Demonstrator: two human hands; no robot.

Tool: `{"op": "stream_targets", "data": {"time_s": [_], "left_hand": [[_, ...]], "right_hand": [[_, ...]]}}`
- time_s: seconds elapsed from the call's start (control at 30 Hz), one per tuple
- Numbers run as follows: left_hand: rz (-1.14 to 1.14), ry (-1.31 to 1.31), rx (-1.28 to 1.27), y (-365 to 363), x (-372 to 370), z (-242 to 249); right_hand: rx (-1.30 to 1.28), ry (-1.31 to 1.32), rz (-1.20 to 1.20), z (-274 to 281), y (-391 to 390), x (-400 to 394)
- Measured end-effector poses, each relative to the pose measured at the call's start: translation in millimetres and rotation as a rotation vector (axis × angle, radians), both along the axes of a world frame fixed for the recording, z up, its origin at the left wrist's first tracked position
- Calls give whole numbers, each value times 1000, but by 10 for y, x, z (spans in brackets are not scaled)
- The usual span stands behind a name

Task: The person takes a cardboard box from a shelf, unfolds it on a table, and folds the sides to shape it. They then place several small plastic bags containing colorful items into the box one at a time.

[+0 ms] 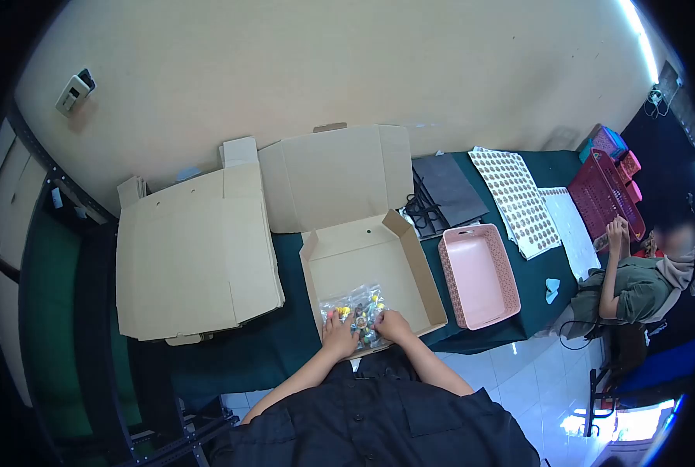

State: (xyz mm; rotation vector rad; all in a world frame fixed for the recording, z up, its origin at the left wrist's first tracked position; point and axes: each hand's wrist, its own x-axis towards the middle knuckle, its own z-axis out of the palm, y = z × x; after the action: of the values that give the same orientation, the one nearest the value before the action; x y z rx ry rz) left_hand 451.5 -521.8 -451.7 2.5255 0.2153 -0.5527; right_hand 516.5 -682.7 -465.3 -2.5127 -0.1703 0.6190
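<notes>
A clear plastic bag (367,296) of small, many-coloured pieces lies flat inside the near part of an open cardboard box (347,245). My left hand (339,335) rests on the bag's left side with its fingers stretched out over it. At the bag's right edge, my right hand (394,327) has its fingers curled and pinched on the plastic. What the small pieces are is too fine to tell. The box's lid (328,179) stands raised against the wall behind it.
To the left lies a stack of flat cardboard boxes (196,253). A pink plastic basket (483,288), dark paper bags (450,191) and sticker sheets (516,201) are to the right. Another person (635,288) sits at the far right beside a maroon basket (604,194).
</notes>
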Motion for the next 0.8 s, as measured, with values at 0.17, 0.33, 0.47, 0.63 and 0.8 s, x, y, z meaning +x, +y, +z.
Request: {"op": "stream_targets", "data": {"time_s": [0.17,0.33,0.47,0.63,0.8], "left_hand": [[-7,33,-26,-16,0,84],[-160,-153,-69,-68,-15,108],[-290,-140,-9,-90,24,25],[-271,-53,-6,-75,22,41],[-237,18,-97,-47,77,54]], "right_hand": [[-54,-44,-92,290,35,-18],[18,-415,46,243,-84,47],[-16,-292,111,204,-142,-8],[-78,-135,18,329,-171,-34],[-84,-219,-20,297,-159,-47]]}}
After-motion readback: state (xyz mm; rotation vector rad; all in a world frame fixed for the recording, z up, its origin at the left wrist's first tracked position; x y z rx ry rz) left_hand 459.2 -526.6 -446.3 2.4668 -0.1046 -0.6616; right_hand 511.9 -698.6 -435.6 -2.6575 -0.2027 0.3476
